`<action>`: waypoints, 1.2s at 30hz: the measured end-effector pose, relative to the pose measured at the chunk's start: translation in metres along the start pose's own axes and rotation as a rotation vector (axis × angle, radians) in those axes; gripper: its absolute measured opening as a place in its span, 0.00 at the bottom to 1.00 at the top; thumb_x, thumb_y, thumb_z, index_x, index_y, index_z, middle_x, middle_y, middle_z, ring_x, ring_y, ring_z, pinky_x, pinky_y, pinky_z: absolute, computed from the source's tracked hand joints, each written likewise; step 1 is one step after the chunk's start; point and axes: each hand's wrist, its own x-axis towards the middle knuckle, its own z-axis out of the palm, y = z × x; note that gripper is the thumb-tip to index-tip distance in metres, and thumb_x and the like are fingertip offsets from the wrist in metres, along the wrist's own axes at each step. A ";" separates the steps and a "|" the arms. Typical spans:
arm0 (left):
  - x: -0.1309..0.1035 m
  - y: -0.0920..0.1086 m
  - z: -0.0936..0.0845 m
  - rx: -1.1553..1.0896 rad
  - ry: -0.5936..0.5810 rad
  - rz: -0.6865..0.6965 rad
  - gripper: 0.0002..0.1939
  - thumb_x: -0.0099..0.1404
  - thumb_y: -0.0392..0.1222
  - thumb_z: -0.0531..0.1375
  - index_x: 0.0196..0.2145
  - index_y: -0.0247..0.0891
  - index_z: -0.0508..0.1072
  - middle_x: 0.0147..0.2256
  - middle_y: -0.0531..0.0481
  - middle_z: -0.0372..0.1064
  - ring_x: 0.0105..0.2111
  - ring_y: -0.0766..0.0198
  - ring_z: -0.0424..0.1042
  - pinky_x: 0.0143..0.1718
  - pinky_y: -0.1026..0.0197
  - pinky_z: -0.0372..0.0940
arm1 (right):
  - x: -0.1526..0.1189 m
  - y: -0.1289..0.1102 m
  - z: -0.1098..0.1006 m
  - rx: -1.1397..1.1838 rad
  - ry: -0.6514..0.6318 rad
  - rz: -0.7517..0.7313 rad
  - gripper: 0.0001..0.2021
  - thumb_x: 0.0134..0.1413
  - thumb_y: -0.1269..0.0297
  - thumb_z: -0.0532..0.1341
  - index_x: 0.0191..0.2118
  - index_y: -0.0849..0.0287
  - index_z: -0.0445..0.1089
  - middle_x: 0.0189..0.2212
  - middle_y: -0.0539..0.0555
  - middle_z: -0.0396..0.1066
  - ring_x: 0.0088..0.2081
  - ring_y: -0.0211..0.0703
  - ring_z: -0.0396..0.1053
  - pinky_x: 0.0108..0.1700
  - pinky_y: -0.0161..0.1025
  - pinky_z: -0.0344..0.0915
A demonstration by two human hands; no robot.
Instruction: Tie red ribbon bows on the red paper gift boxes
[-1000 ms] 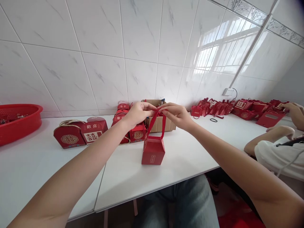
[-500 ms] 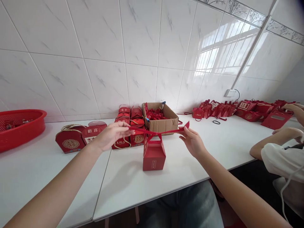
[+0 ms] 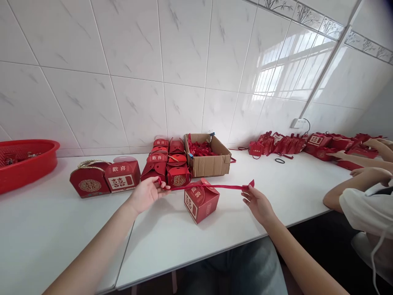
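Note:
A small red gift box point(image 3: 201, 205) with gold and white lettering sits on the white table, tilted and turned at an angle. A red ribbon point(image 3: 227, 187) passes across its top and is stretched out to both sides, with what looks like a crossing or knot at the top. My left hand point(image 3: 149, 193) pinches the ribbon's left end, to the left of the box. On the other side my right hand point(image 3: 257, 201) grips the right end, whose tip sticks up past the fingers.
Behind stands a cardboard box point(image 3: 211, 166) full of red ribbons, beside stacked red boxes point(image 3: 178, 164). Two rope-handled boxes point(image 3: 104, 180) and a red plastic basket point(image 3: 27, 164) are at the left. At right, a co-worker's arms point(image 3: 365, 162) reach among more red boxes point(image 3: 322, 143).
Both hands have moved lower and farther apart, drawing the ribbon taut. The gift box has turned and tipped, its lettered side now showing, and its top has closed in. The co-worker's arm reaches farther left.

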 end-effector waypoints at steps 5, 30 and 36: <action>-0.009 -0.020 0.031 0.799 -0.011 0.329 0.12 0.54 0.45 0.63 0.31 0.41 0.63 0.25 0.58 0.55 0.25 0.68 0.59 0.31 0.62 0.61 | 0.004 -0.007 0.034 0.012 -0.056 0.004 0.15 0.43 0.52 0.67 0.23 0.56 0.64 0.29 0.50 0.70 0.34 0.40 0.67 0.32 0.36 0.63; -0.008 -0.047 0.051 1.486 -0.021 0.466 0.25 0.53 0.66 0.58 0.23 0.39 0.61 0.31 0.53 0.54 0.23 0.68 0.57 0.27 0.62 0.55 | -0.013 0.009 0.089 -0.582 -0.301 -0.001 0.24 0.44 0.47 0.65 0.26 0.55 0.49 0.16 0.42 0.56 0.18 0.30 0.51 0.19 0.31 0.46; 0.005 -0.056 0.045 1.263 -0.041 0.451 0.26 0.48 0.62 0.63 0.19 0.38 0.58 0.26 0.55 0.53 0.25 0.66 0.57 0.28 0.62 0.51 | 0.001 0.013 0.083 -0.497 -0.182 0.009 0.23 0.40 0.51 0.68 0.25 0.55 0.51 0.12 0.41 0.53 0.16 0.33 0.55 0.18 0.32 0.46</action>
